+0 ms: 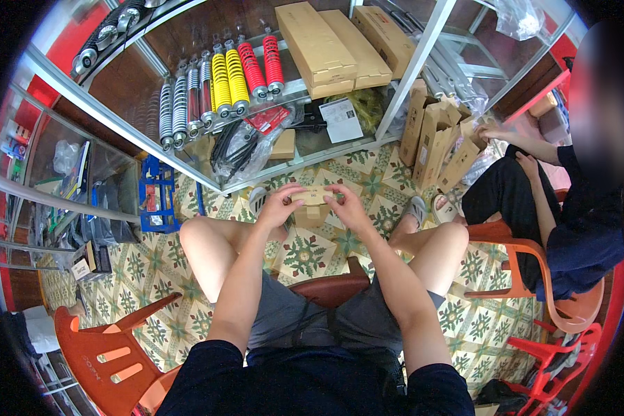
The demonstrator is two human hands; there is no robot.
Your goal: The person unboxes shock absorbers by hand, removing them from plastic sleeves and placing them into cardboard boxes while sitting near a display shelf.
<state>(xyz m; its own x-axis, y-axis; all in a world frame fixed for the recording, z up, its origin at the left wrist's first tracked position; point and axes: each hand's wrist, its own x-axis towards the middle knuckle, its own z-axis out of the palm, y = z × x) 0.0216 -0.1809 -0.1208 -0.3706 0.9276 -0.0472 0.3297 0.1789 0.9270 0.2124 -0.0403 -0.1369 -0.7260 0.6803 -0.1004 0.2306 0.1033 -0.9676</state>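
Note:
My left hand (282,204) and my right hand (346,205) grip the two ends of a small cardboard piece (310,196) that bears printing, held out between my knees. It looks like the end or flap of a carton. Just below it shows more brown cardboard (311,215) with a lighter strip; whether this belongs to the same carton I cannot tell. Fingers of both hands curl over the far edge, with the thumbs on the near side. Patterned floor tiles (306,252) lie beneath.
Ahead stands a glass display case with red shock absorbers (251,65), yellow ones (228,78) and long cartons (317,47). Upright open cartons (430,153) are at right, where a seated person's hand (491,131) reaches. A blue plastic rack (157,195) and an orange chair (104,359) are left.

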